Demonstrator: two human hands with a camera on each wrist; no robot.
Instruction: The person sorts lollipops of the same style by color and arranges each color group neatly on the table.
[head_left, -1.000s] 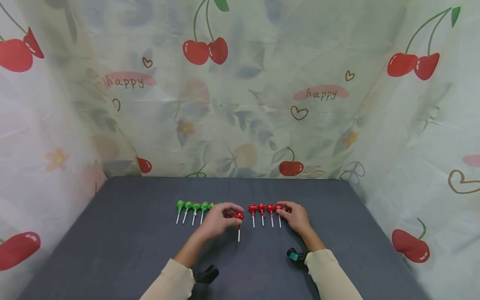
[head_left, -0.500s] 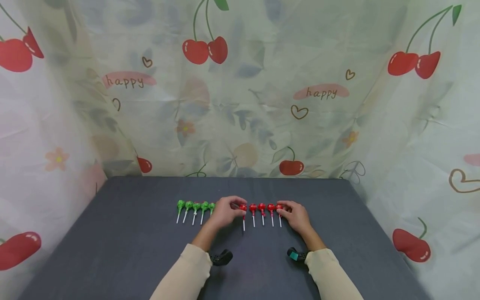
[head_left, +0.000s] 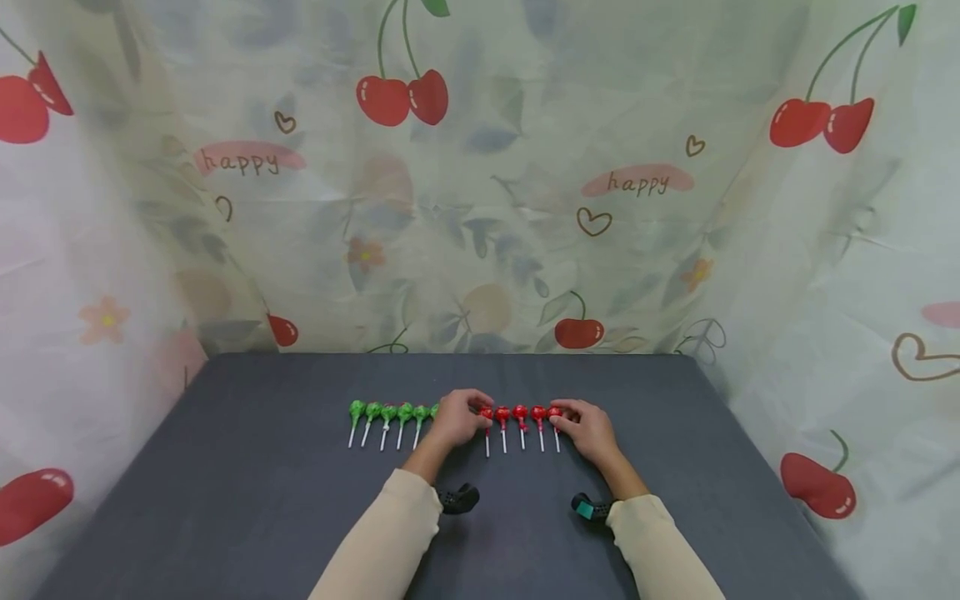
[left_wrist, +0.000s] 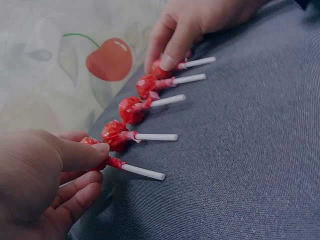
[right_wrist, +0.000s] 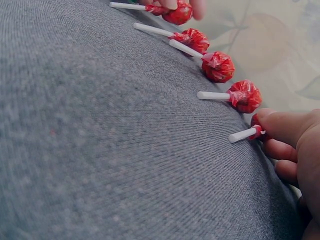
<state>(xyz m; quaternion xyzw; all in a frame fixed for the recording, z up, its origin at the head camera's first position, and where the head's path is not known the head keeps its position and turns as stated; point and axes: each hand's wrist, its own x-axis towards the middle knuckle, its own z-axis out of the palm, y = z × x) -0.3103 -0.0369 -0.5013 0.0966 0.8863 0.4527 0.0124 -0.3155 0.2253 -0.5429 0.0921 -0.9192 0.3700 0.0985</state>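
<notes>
My left hand [head_left: 456, 418] pinches the leftmost red lollipop [left_wrist: 143, 172] by its wrapped head, between thumb and fingers. That lollipop lines up at the left end of a row of red lollipops [head_left: 521, 412], whose white sticks point toward me. At the row's right end, my right hand [head_left: 592, 432] holds the last red lollipop [right_wrist: 243, 134], its thumb on the head and part of the candy hidden. Between the hands, a middle lollipop [right_wrist: 218, 67] shows its crinkled red wrapper. Green lollipops [head_left: 405, 412] form another row to the left, partly covered by my left hand.
Dark grey cloth covers the table [head_left: 247, 500]. A cherry-print curtain [head_left: 480, 183] hangs behind it and along both sides. Black bands with camera mounts sit at the wrists, the left mount [head_left: 460, 499] and the right mount [head_left: 588, 507] jutting inward.
My left hand has carried its red lollipop away from me and slightly right, into line with the red row. My right hand keeps its place on the rightmost one.
</notes>
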